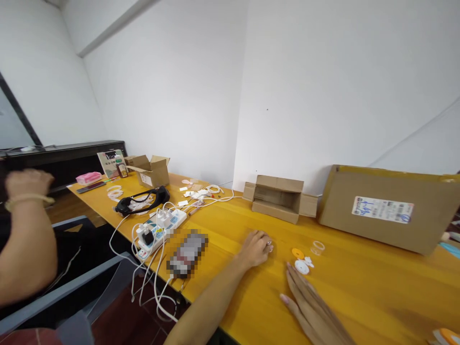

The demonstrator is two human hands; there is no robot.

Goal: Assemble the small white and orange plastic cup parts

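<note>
My left hand (256,248) rests on the wooden table with its fingers curled in. What it holds, if anything, is hidden by the fingers. Flat on the tabletop lies my right hand (309,304), fingers stretched out and thumb apart. Its fingertips are close beside a round white disc (302,267). A round orange-yellow disc (297,253) lies just behind that one, and a small white irregular piece (309,261) sits at its right. Two clear rings (318,246) lie a little farther back, apart from both hands.
An open small carton (276,199) and a large labelled cardboard box (388,211) stand along the wall. Leftward are a phone-like device (189,254), a power strip (163,232) with trailing cables, and a black headset (142,201). Another person's arm (30,235) is at far left.
</note>
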